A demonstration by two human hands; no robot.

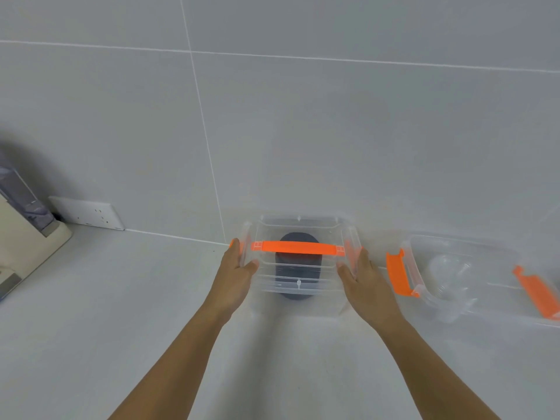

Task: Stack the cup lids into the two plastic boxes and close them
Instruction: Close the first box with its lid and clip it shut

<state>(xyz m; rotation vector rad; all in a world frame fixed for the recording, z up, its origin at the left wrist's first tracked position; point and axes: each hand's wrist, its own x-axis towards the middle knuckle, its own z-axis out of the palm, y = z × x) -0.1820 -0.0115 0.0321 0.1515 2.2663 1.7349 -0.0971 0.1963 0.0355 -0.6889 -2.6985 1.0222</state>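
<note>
- 2 clear plastic boxes sit on a smooth pale grey counter (91, 328) against a glossy tiled wall (303, 116).
- The middle box (298, 286) is rectangular with rounded corners, its transparent cover on top crossed by 1 flat orange handle (298, 247); a dark rounded stack of cup lids (298, 268) shows through the plastic.
- The left hand (238, 269) presses flat against the box's left end, fingers over the orange side latch (235, 244); it clasps the box side rather than curling shut.
- The right hand (362, 275) does the same at the right end, fingers spread up along the wall, thumb on the cover.
- The second box (472, 277), just beside the right hand, is uncovered, with 2 orange latches (400, 275) hanging open and clear, dome-shaped lids (448, 268) inside, hard to count.
- At far left stand a white wall socket (91, 215) and a beige appliance (27, 237), well apart from the boxes.
</note>
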